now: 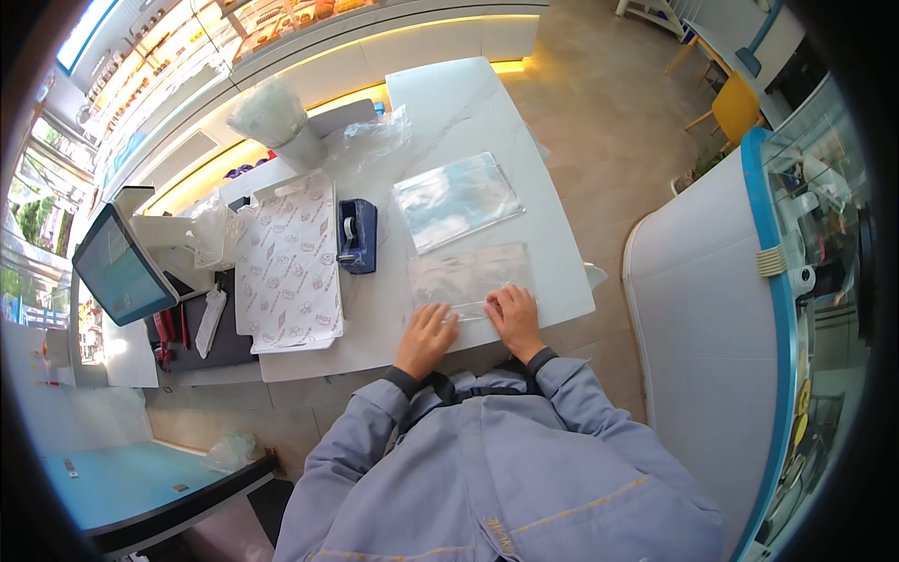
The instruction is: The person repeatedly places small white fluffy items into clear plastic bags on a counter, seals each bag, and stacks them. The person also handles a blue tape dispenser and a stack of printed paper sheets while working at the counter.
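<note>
A flat clear plastic bag (471, 268) lies on the white marbled table in front of me, with a folded or creased strip along its near edge. My left hand (428, 337) rests on the left end of that edge, its fingers stretched out and lying flat. At the right end, my right hand (514, 321) has its fingers curled and pinched on the edge. Just beyond lies a neat stack of clear plastic bags (459, 201), shiny with reflections.
Left of the bags stand a blue tape dispenser (358, 236) and a stack of printed paper (288, 267). A touchscreen terminal (131, 262) is farther left. Crumpled clear plastic (370, 140) and a white bin (298, 148) are at the back. A white counter (702, 309) curves along the right.
</note>
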Available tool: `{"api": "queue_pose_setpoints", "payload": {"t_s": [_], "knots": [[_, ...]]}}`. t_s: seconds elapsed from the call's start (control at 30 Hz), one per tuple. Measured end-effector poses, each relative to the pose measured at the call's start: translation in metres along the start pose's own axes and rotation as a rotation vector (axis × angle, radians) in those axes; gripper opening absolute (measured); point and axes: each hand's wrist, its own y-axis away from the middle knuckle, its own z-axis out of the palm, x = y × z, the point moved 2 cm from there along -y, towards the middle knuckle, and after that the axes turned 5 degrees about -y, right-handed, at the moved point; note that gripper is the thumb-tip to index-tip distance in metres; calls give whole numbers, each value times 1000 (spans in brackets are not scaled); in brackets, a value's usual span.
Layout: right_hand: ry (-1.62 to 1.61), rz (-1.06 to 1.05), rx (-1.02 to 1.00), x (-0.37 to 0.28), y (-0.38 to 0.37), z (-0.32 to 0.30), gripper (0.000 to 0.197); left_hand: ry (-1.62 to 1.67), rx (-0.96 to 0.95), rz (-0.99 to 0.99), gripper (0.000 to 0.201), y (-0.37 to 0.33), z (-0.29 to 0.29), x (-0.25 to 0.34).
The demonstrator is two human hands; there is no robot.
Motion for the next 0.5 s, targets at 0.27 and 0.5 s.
{"api": "queue_pose_setpoints", "payload": {"t_s": [0.27, 0.5], "knots": [[-3, -61, -94, 1, 5, -11, 24, -96, -88, 117, 34, -21, 31, 8], [121, -232, -197, -7, -5, -24, 25, -46, -103, 54, 28, -22, 33, 7]]}}
